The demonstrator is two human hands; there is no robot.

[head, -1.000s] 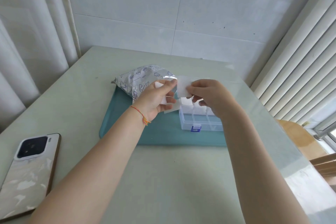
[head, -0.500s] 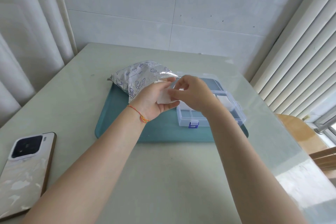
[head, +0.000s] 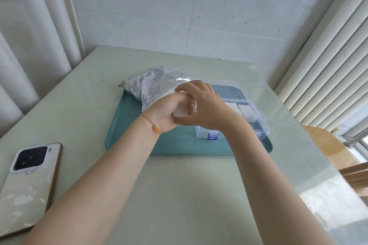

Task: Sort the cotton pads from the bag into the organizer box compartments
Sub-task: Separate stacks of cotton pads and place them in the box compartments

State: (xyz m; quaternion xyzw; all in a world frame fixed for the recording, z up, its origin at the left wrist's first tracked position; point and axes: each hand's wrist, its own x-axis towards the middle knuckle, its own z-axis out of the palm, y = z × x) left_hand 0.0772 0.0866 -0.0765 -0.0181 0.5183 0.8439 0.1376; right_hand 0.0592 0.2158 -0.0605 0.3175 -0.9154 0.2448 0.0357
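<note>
Two hands over one teal tray on tabletop. Left hand, fingers curled tight on small stack of cotton pads, count unreadable. Right hand overlaps left; its fingers pressed against same stack, grip not clear. One printed foil bag on tray, touching left hand. One clear organizer box, lid open, two pad stacks visible inside. One phone far left.
</note>
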